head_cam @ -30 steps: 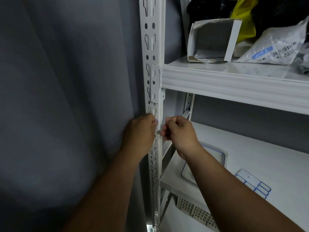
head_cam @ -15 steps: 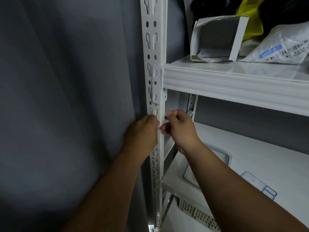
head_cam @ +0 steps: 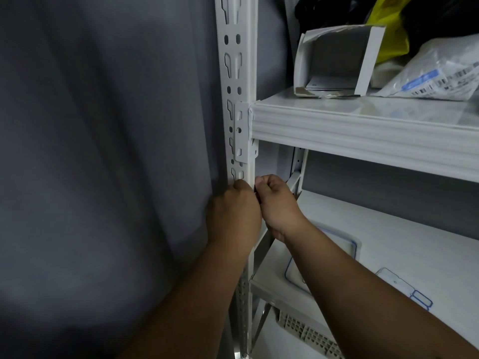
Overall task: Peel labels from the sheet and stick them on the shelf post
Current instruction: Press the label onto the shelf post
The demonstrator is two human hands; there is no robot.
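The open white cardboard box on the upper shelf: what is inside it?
Inside the open white cardboard box, a flat white paper lies at the bottom; grey inner walls show. Anything beneath it is hidden.

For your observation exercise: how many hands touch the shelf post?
2: the left hand on the shelf post's front, the right hand at its right edge. Fingertips are hidden.

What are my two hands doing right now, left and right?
Left hand: fingers curled against the shelf post; what it holds cannot be told.
Right hand: curled at the post; contents hidden.
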